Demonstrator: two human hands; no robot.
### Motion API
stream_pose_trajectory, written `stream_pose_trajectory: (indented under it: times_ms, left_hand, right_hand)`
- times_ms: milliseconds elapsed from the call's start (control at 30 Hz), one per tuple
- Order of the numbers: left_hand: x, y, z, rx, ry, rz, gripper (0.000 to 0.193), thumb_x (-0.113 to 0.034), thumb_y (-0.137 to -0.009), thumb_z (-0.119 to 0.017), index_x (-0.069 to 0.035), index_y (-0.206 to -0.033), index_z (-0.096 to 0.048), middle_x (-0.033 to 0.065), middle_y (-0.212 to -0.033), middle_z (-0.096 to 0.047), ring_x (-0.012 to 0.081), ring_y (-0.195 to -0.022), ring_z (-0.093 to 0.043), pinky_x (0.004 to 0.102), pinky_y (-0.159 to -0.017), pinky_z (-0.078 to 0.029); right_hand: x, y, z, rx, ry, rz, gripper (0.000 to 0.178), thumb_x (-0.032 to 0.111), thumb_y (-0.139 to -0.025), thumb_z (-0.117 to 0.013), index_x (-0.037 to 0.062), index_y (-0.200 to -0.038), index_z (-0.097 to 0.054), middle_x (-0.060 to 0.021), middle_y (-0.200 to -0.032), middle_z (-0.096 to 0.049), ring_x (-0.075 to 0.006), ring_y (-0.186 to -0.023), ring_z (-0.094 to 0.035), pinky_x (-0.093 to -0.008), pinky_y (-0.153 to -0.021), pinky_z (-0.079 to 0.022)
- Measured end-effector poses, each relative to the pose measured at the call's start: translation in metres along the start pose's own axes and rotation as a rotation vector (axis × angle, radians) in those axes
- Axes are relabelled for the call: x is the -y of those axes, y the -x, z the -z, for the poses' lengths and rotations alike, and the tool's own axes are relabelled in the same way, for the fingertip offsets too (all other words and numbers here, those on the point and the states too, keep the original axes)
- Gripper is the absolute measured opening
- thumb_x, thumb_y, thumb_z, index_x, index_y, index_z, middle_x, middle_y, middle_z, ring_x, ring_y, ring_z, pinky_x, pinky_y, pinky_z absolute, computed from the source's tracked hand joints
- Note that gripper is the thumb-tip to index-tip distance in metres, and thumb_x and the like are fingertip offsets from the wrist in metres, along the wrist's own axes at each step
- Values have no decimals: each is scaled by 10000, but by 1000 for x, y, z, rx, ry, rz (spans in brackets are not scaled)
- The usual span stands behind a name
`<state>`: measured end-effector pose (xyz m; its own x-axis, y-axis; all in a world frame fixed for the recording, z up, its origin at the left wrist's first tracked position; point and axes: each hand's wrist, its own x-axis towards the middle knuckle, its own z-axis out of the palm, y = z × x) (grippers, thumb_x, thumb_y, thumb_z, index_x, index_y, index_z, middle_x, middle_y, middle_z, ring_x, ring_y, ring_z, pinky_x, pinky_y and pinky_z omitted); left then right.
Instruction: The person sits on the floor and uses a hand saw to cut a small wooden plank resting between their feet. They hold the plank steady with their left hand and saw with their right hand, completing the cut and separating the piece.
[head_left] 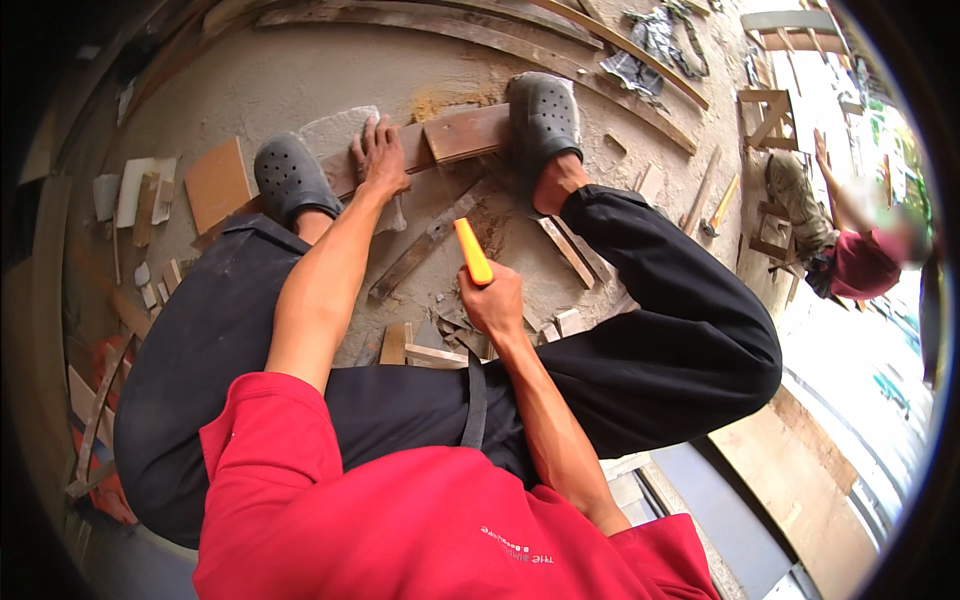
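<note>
My left hand [380, 160] rests on a brown wooden plank [430, 143], its fingers spread toward the plank's far edge. The plank lies across the ground between my two feet, each in a grey clog [545, 118]. A reddish-brown board section [468, 134] shows at the plank's right part, near the right clog. Closed in a fist, my right hand [495, 303] grips a tool by its yellow handle [471, 252], which points away from me. The tool's other end is out of sight, so its kind cannot be told. A pale slab [340, 128] lies just beyond my left hand.
Wood offcuts [430, 240] litter the ground between my legs. Long boards [480, 40] stretch across the far side. A yellow-handled hammer [721, 206] lies to the right. Farther right, another person in a dark red shirt [865, 265] sits near a wooden frame [768, 118].
</note>
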<state>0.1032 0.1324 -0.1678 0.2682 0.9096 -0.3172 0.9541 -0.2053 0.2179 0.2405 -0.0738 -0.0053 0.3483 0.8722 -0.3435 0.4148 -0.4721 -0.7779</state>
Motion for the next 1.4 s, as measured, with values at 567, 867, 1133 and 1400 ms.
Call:
stream_pose_trajectory:
  times_ms: [567, 867, 1133, 1400]
  left_hand:
    - [-45, 21, 52, 100, 16, -21, 1003, -219, -569, -802, -17, -1406, -287, 159, -1564, -155, 359, -1476, -51, 561, -1169, -80]
    - [-18, 40, 50, -4, 5, -47, 1025, -294, -559, -838, -75, -1412, -312, 130, -1530, -256, 325, -1464, -118, 536, -1173, -105]
    - [16, 36, 48, -51, 97, -96, 1001, -259, -549, -813, -58, -1397, -321, 125, -1483, -307, 363, -1451, -133, 566, -1165, -84]
    - [6, 57, 28, -34, 111, -67, 999, -246, -544, -810, -56, -1393, -320, 121, -1481, -305, 366, -1455, -116, 560, -1168, -78]
  right_hand:
    - [69, 31, 83, 32, 21, -109, 267, 222, -817, -632, -37, -765, -593, -264, -680, -577, -448, -684, -604, -459, -614, -461]
    - [69, 84, 118, -51, 3, -16, 219, 173, -838, -648, -30, -771, -604, -161, -592, -538, -232, -536, -547, -374, -550, -430]
    - [80, 102, 91, -23, -31, -120, 218, 169, -840, -649, -35, -771, -612, -162, -581, -543, -207, -508, -522, -372, -540, -426]
    - [56, 128, 103, 62, 11, -92, 230, 177, -830, -655, -40, -769, -610, -173, -596, -552, -224, -531, -546, -375, -558, -436]
